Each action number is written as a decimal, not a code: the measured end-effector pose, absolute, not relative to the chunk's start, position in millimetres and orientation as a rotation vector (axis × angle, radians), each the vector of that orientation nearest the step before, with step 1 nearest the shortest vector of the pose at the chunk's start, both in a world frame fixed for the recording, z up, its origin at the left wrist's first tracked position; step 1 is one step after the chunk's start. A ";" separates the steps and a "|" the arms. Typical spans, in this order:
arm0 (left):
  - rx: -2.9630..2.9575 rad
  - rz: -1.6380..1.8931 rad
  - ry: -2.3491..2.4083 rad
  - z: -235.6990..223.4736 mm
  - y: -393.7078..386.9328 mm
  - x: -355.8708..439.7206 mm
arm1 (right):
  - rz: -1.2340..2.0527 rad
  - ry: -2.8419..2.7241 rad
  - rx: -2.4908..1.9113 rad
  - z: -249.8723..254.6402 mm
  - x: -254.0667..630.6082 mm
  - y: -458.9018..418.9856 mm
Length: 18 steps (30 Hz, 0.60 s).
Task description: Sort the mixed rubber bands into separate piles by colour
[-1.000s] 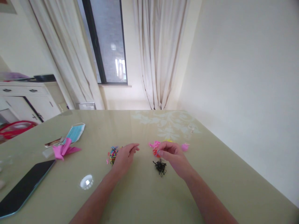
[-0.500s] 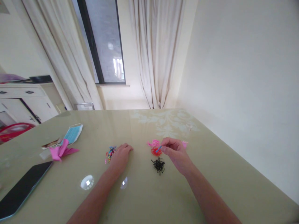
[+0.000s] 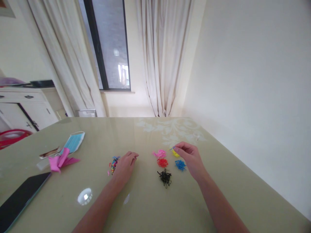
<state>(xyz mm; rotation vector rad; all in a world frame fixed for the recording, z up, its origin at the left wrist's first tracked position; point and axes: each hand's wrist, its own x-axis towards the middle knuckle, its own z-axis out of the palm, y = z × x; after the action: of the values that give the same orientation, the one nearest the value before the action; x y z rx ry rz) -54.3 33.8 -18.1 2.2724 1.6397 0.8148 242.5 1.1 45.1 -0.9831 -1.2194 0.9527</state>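
Note:
Small coloured bands lie sorted in little heaps on the green table (image 3: pixel 150 200): pink (image 3: pixel 159 153), red (image 3: pixel 162 162), black (image 3: pixel 165 177), blue (image 3: pixel 180 165) and yellow (image 3: pixel 175 152). My right hand (image 3: pixel 190 157) hovers over the yellow heap, thumb and forefinger pinched together on something tiny I cannot make out. My left hand (image 3: pixel 125 165) rests on the table with fingers curled, next to a mixed heap of coloured bands (image 3: pixel 113 163) at its left side.
At the left lie a blue face mask (image 3: pixel 73 143), a pink folded paper (image 3: pixel 59 160), a small wrapper (image 3: pixel 49 152) and a dark tablet (image 3: pixel 18 200). A white wall runs along the table's right edge. Curtains and a window stand behind.
My right hand has moved right and away from the red heap to the yellow one, uncovering the blue and yellow heaps. My left hand has curled and stayed by the mixed heap.

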 end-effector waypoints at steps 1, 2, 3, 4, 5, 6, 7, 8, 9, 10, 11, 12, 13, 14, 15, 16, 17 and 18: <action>2.258 0.839 1.635 -17.4 33.9 -54.5 | 0.917 -1.219 -1.028 45.7 248.5 3.1; 2.243 0.867 1.631 -16.4 33.9 -54.8 | 0.890 -1.216 -1.075 46.5 254.2 4.6; 2.231 0.897 1.625 -15.4 33.8 -55.2 | 0.871 -1.214 -1.121 47.1 259.2 5.8; 2.220 0.927 1.617 -14.4 33.8 -55.7 | 0.864 -1.220 -1.164 47.5 263.0 6.7; 2.207 0.953 1.610 -13.6 33.9 -56.3 | 0.863 -1.235 -1.196 47.7 265.6 7.3; 2.186 0.976 1.605 -13.0 34.1 -56.9 | 0.868 -1.258 -1.214 47.5 266.9 7.8; 2.151 0.997 1.598 -12.6 34.4 -57.5 | 0.879 -1.284 -1.218 47.1 267.1 8.3; 2.101 1.019 1.583 -12.3 34.7 -57.9 | 0.892 -1.309 -1.213 46.4 266.5 8.7; 2.037 1.040 1.558 -11.9 34.9 -58.1 | 0.904 -1.329 -1.206 45.6 265.4 9.2; 1.963 1.061 1.522 -11.4 35.0 -58.2 | 0.914 -1.342 -1.199 44.6 264.2 9.7; 1.888 1.080 1.480 -10.8 35.0 -58.0 | 0.922 -1.349 -1.196 43.5 263.1 10.4; 1.820 1.095 1.438 -10.0 35.0 -57.7 | 0.929 -1.352 -1.197 42.3 262.4 11.0; 1.762 1.103 1.401 -9.0 35.0 -57.2 | 0.936 -1.357 -1.203 41.3 262.0 11.7; 1.714 1.107 1.372 -8.0 35.1 -56.8 | 0.941 -1.362 -1.210 40.4 261.9 12.3; 1.675 1.108 1.350 -7.1 35.2 -56.3 | 0.944 -1.369 -1.215 39.7 262.0 12.7; 1.640 1.110 1.330 -6.4 35.4 -56.0 | 0.943 -1.375 -1.218 39.4 262.2 12.8; 1.606 1.116 1.312 -5.8 35.6 -55.8 | 0.940 -1.380 -1.217 39.4 262.2 12.6; 1.571 1.126 1.298 -5.3 35.7 -55.7 | 0.934 -1.381 -1.214 39.8 261.8 12.0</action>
<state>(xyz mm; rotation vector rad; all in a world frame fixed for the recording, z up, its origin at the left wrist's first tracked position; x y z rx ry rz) -55.7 35.7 -5.3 1.5713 1.2984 1.1262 261.8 12.0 39.8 -1.2140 -1.3811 0.9335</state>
